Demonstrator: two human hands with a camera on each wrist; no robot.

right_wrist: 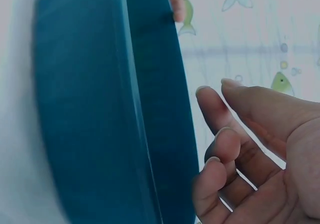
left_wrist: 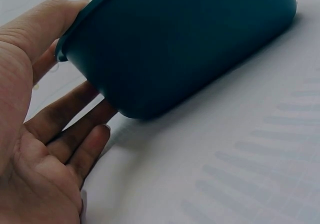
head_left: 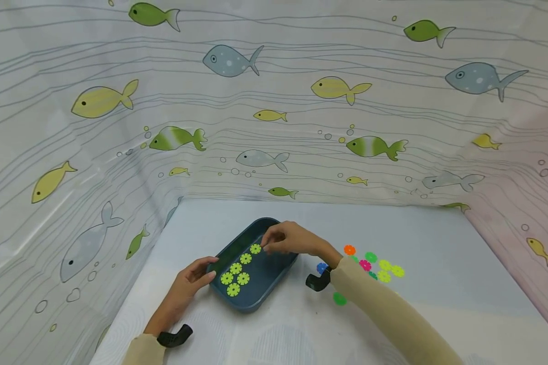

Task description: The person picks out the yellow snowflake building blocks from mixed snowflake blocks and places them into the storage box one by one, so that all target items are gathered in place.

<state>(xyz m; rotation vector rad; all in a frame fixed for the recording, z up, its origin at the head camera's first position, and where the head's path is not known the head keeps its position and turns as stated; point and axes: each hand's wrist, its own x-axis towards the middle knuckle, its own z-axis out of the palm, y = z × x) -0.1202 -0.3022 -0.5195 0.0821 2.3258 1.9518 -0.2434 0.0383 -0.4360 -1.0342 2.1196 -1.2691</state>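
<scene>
A dark blue-green tray (head_left: 268, 271) sits slanted on the white table. Inside it, towards the left, lie several yellow-green notched discs (head_left: 235, 268). My left hand (head_left: 188, 280) holds the tray's left end; in the left wrist view its thumb (left_wrist: 52, 22) lies at the rim and other fingers touch the outer wall below. Over the far right part of the tray hovers my right hand (head_left: 297, 239), close to the farthest yellow-green disc (head_left: 255, 249). The right wrist view shows its fingers (right_wrist: 227, 144) loosely bent, a small gap between thumb and index fingertip, with nothing visible there.
Right of the tray lie loose notched discs: orange (head_left: 349, 250), pink (head_left: 365, 265), blue (head_left: 321, 268), green (head_left: 340, 299) and yellow (head_left: 398, 271), some partly behind my right forearm. A fish-patterned sheet (head_left: 301, 167) walls the table at the back and sides.
</scene>
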